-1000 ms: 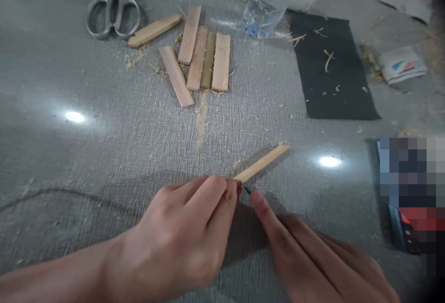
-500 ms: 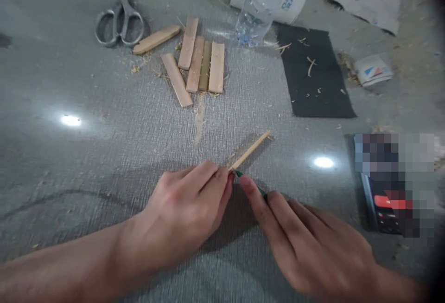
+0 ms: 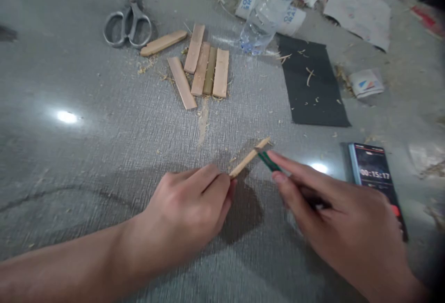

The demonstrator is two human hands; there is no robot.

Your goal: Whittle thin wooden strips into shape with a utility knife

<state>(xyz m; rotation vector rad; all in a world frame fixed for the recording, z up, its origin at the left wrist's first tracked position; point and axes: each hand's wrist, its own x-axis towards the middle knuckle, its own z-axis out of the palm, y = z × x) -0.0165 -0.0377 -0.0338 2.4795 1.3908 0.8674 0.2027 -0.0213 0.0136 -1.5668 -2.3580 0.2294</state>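
My left hand is closed around the near end of a thin, pale wooden stick, which slants up to the right just over the table. In my right hand is a small green-handled knife, pinched between thumb and forefinger. Its blade tip meets the stick near the far end; the rest of the handle is hidden in the hand. Beyond the hands lie several flat wooden strips, side by side, with a pointed wooden strip to their left.
Scissors lie at the back left. At the back stands a clear plastic bottle, near a dark sheet strewn with shavings. A phone showing a timer lies by my right hand. Crumpled paper sits on the right.
My right hand has moved the knife away from my left fingers, up along the stick to its far end, and turned. My left hand keeps its hold. The view has shifted slightly.
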